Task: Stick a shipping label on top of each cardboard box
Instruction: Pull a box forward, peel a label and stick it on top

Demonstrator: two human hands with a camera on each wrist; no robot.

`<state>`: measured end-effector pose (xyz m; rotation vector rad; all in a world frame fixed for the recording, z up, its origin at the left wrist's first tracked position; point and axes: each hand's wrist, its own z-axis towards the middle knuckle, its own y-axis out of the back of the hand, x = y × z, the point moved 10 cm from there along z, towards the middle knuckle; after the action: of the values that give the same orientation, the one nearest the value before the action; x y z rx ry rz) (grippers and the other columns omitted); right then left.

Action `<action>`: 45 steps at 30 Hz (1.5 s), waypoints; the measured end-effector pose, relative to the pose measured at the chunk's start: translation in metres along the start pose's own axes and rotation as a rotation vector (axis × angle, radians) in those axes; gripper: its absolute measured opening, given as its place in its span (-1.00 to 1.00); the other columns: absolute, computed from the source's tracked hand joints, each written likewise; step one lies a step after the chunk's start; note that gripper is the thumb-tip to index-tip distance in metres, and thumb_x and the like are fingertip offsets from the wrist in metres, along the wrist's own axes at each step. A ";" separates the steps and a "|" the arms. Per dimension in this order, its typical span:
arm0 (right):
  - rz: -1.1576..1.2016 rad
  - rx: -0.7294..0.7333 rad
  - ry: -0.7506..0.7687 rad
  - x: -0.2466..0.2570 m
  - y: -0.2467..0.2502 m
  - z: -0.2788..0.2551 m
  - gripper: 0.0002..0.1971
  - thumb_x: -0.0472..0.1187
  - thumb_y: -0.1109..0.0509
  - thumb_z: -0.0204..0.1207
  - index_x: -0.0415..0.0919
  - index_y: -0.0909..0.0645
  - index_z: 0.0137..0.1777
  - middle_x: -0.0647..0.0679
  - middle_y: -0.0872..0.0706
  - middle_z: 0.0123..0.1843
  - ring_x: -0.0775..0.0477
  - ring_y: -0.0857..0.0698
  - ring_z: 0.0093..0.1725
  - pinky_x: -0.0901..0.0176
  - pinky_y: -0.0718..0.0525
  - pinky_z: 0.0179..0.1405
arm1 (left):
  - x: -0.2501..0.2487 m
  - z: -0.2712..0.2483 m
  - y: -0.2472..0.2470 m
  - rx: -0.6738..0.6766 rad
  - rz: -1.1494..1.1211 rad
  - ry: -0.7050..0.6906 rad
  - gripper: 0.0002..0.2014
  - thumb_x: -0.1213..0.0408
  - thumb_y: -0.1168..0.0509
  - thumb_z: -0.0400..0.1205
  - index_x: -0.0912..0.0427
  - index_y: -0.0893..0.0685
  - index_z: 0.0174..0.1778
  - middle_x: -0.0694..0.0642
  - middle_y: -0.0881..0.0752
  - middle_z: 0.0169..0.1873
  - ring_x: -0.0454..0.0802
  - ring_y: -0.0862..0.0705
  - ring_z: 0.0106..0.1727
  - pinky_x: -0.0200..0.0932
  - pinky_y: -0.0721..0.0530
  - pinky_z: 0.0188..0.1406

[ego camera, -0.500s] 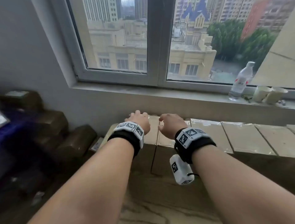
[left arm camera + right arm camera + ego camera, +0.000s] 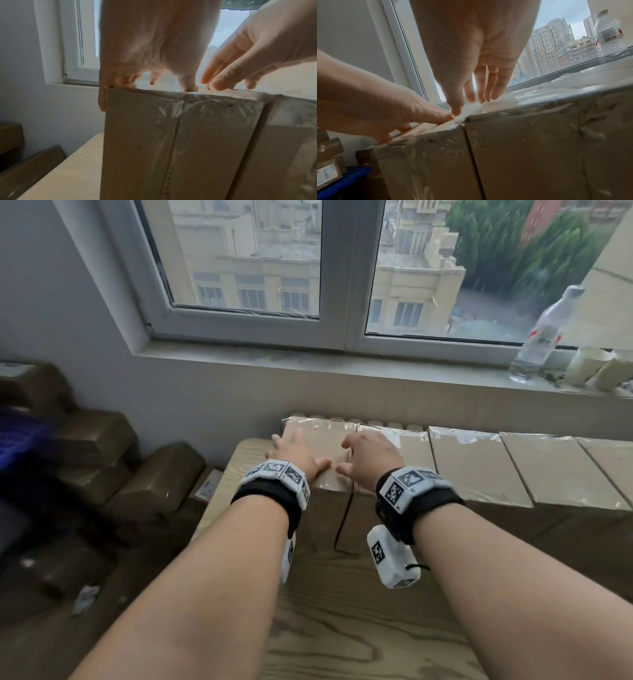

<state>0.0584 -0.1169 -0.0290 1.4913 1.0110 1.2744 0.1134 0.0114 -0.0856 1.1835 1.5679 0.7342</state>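
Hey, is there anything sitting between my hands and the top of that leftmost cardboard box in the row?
Nothing visible. The left hand already lies flat on the top of the leftmost cardboard box, and the right hand hovers at the seam with the next box, fingers extended. No label is plainly visible in either hand.

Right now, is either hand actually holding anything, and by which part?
Nothing is gripped. The left hand rests spread on top of the end cardboard box, little finger over its left edge; the right hand hovers beside it, fingers loose.
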 end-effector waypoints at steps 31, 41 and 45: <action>0.218 0.069 -0.032 0.052 -0.003 -0.076 -0.53 -0.01 -0.39 0.54 -0.32 -0.59 0.32 -0.23 -0.75 0.19 -0.25 -0.78 0.06 -0.09 -0.73 0.14 | 0.101 -0.116 0.050 -0.077 -0.079 0.246 -0.68 0.04 -0.35 0.50 0.22 -0.65 0.01 0.23 -0.71 0.10 0.22 -0.62 -0.03 -0.14 -0.49 -0.16; 0.266 0.115 0.066 0.006 0.013 -0.162 -0.61 -0.07 -0.46 0.49 -0.27 -0.67 0.24 -0.11 -0.77 0.03 -0.12 -0.82 -0.17 0.04 -0.78 -0.02 | 0.081 -0.200 -0.019 0.037 -0.303 0.275 -0.30 -0.14 -0.39 0.49 0.30 -0.56 0.41 0.31 -0.64 0.29 0.28 -0.66 0.26 0.08 -0.65 0.29; 0.199 0.083 0.031 -0.055 0.027 -0.196 -0.47 0.05 -0.45 0.47 -0.09 -0.55 0.43 0.02 -0.68 0.08 -0.02 -0.74 -0.10 0.25 -0.56 -0.02 | 0.028 -0.227 -0.053 0.102 -0.339 0.212 -0.28 -0.21 -0.39 0.45 0.24 -0.58 0.38 0.28 -0.66 0.27 0.27 -0.66 0.25 0.09 -0.64 0.30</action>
<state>-0.1426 -0.1526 -0.0044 1.6745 0.9642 1.4127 -0.1195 0.0411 -0.0700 0.8997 1.9423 0.5738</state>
